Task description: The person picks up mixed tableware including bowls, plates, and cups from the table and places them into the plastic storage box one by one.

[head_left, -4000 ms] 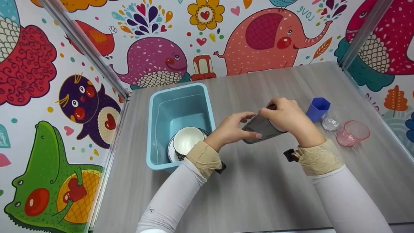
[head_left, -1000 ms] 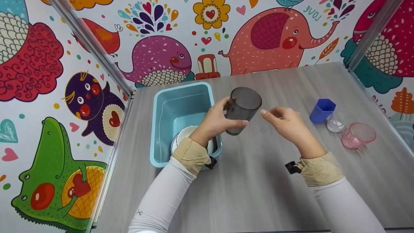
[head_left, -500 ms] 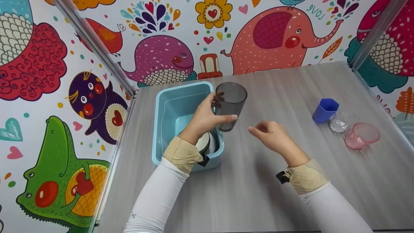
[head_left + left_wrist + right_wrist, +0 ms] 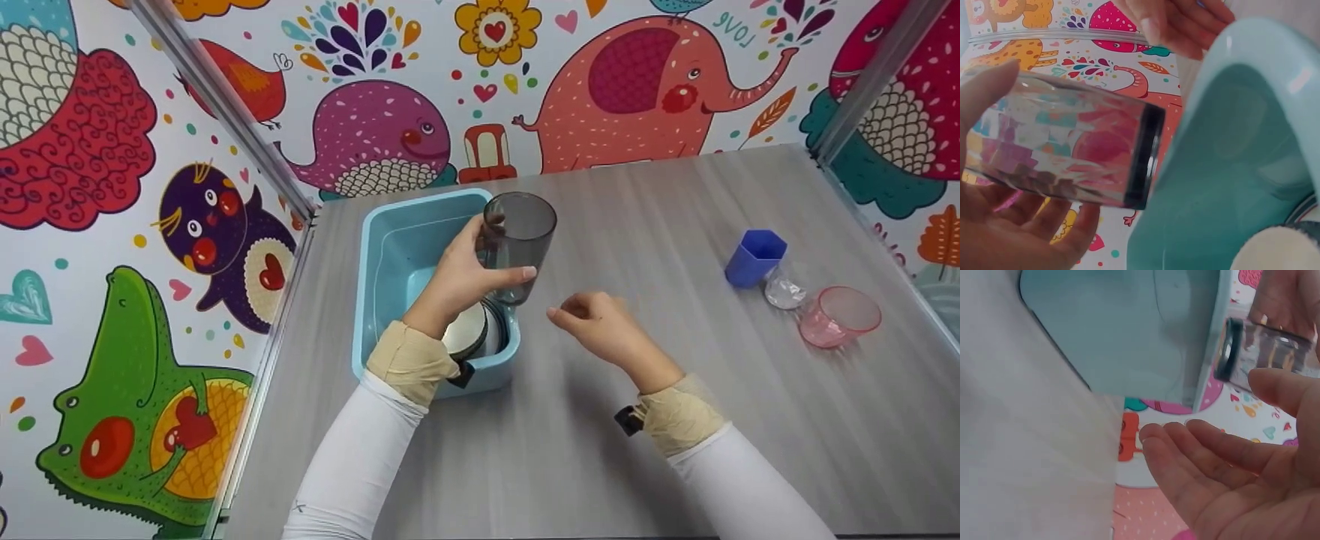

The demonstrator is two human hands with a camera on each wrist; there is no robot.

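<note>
A smoky grey see-through tumbler (image 4: 525,240) is held upright by my left hand (image 4: 461,274), thumb across its near side and fingers round the back. It hangs over the right rim of the light blue basin (image 4: 361,300). In the left wrist view the thick dark base of the tumbler (image 4: 1144,157) shows beside the basin wall (image 4: 1185,185). A white bowl (image 4: 465,332) sits among stacked dishes inside the basin, partly covered by my left arm. My right hand (image 4: 600,322) holds nothing, its fingers loosely bent, just right of the basin; in its wrist view the fingers (image 4: 1185,467) are relaxed.
On the right of the grey table (image 4: 637,225) stand a blue hexagonal cup (image 4: 754,259), a small clear glass object (image 4: 785,291) and a pink see-through cup (image 4: 836,319). Printed walls (image 4: 420,45) close off the back and sides.
Both hands held the tumbler earlier, tilted over the table. My right hand has let go and drifted left and down; my left hand has carried the tumbler, now upright, left to the basin.
</note>
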